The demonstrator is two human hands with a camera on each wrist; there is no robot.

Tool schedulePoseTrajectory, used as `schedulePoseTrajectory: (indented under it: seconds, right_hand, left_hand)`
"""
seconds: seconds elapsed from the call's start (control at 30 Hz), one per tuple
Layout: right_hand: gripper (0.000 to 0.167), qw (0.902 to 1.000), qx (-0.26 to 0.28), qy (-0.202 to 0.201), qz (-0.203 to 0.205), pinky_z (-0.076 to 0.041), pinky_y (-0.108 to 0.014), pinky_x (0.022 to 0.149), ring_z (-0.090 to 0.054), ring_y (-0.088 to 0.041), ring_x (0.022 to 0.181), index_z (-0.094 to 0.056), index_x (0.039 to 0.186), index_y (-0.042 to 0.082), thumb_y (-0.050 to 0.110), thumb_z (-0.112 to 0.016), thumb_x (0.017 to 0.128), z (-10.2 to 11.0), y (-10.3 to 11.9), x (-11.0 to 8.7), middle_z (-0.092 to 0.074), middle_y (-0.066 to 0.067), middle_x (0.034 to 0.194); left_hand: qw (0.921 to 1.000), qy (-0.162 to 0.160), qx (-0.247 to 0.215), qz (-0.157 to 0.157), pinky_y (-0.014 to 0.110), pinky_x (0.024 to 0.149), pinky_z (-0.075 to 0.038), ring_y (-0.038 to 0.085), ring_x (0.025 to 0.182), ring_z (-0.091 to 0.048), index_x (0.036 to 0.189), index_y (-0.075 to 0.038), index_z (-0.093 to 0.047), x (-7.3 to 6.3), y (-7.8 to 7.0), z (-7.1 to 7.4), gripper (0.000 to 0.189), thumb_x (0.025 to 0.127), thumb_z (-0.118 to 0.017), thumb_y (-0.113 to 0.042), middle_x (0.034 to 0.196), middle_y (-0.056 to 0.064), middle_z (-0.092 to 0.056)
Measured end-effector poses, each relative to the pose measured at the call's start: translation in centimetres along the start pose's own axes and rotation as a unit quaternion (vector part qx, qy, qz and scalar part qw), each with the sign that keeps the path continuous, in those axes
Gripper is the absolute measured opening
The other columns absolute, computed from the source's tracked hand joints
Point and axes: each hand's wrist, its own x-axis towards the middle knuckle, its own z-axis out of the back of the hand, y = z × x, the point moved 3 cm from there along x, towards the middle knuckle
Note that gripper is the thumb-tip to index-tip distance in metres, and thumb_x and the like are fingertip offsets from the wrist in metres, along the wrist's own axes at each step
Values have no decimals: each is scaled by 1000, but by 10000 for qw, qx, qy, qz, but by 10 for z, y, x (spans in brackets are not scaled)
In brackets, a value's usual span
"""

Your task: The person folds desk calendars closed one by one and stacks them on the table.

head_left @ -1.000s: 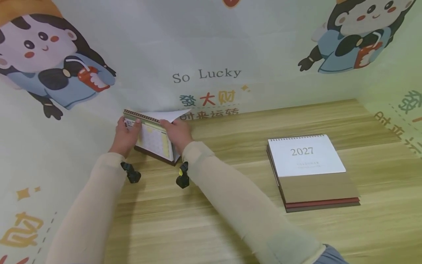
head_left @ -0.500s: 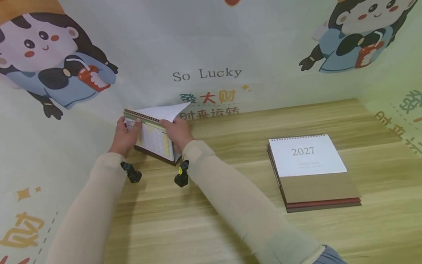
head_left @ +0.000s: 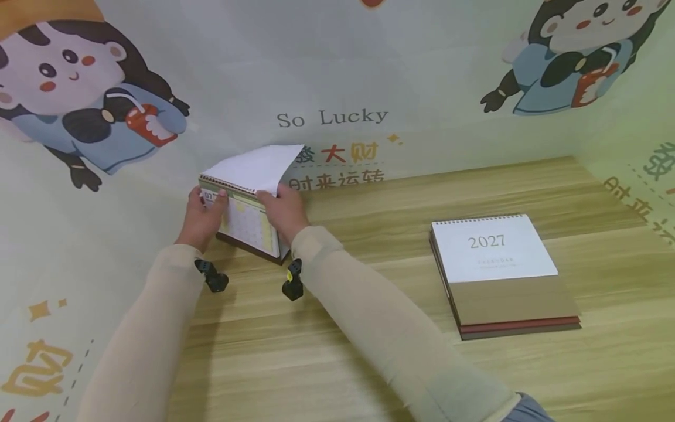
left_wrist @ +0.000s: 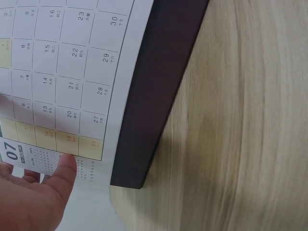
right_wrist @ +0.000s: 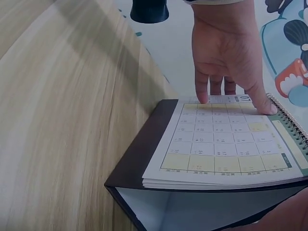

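Observation:
A desk calendar (head_left: 245, 223) stands tilted at the far left in the head view, its front showing a month page marked 07. My left hand (head_left: 203, 220) grips its left edge, thumb on the front page. At the right edge, my right hand (head_left: 287, 214) holds it with the thumb close under the spiral binding (head_left: 227, 183). A blank white sheet (head_left: 258, 164) rises behind the binding. In the left wrist view, the left thumb (left_wrist: 67, 166) presses beside the date grid. The right wrist view shows the hollow dark stand (right_wrist: 144, 144); the right hand's fingers behind it are mostly hidden.
A second desk calendar (head_left: 490, 249), marked 2027, lies on the wooden table (head_left: 348, 305) to the right. A printed backdrop (head_left: 221, 70) with cartoon figures borders the table at the back and both sides. Small black cameras (head_left: 212, 276) sit at the wrists.
The white sheet behind the calendar's binding has swung upward and shows more of its surface. Both hands keep their places on the calendar; the view has shifted slightly.

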Motion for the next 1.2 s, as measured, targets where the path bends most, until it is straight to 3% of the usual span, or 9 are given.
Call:
schedulePoseTrajectory:
  seconds: [0.23, 0.43, 0.53, 0.83, 1.07, 1.2]
  right_hand:
    - [17, 9997, -193, 156, 30, -54, -33, 73, -66, -19, 80, -71, 98, 10, 26, -64, 98, 5, 2, -5, -69, -1, 84]
    - [33, 9974, -669, 142, 223, -44, -26, 57, -54, -13, 65, -58, 74, 9, 31, -63, 98, 8, 2, -5, -65, -3, 77]
    - [38, 9957, -821, 119, 405, -42, -24, 54, -51, -11, 61, -54, 69, 9, 31, -64, 98, 8, 1, -4, -65, -4, 75]
    - [39, 9905, -1123, 179, 772, -43, -24, 52, -53, -11, 58, -59, 70, 7, 32, -63, 99, 10, 2, -3, -67, -5, 73]
    - [40, 9828, -1418, 183, 1166, -39, -24, 51, -46, -11, 55, -60, 70, 4, 31, -61, 100, 11, 2, -3, -60, -4, 65]
    - [26, 9778, -1468, 130, 1486, -43, -22, 59, -52, -8, 62, -77, 93, 8, 28, -62, 100, 10, 1, -2, -72, -2, 86]
  left_hand:
    - [9998, 73, 191, -81, 55, 116, -20, 38, 146, -22, 159, -15, 8, -2, 1, 1, 91, 98, -38, -64, 161, 22, -14]
    - [9998, 79, 172, -34, 55, 116, -19, 38, 146, -20, 159, -16, 8, -2, 2, 1, 91, 97, -38, -65, 162, 20, -13]
    - [9999, 88, 108, -28, 54, 116, -20, 37, 146, -22, 159, -16, 7, -4, 1, 1, 90, 98, -38, -63, 161, 20, -15]
    - [10000, 32, 57, -21, 55, 116, -21, 37, 144, -25, 159, -16, 5, -4, -1, 0, 88, 98, -40, -62, 160, 20, -19]
    - [10000, 72, 31, -38, 54, 117, -18, 36, 145, -23, 159, -15, 8, -3, 0, 0, 89, 99, -39, -61, 160, 21, -18]
    - [9997, 46, -10, -224, 53, 116, -22, 38, 141, -28, 159, -13, 6, -4, 0, 0, 87, 100, -39, -59, 157, 24, -19]
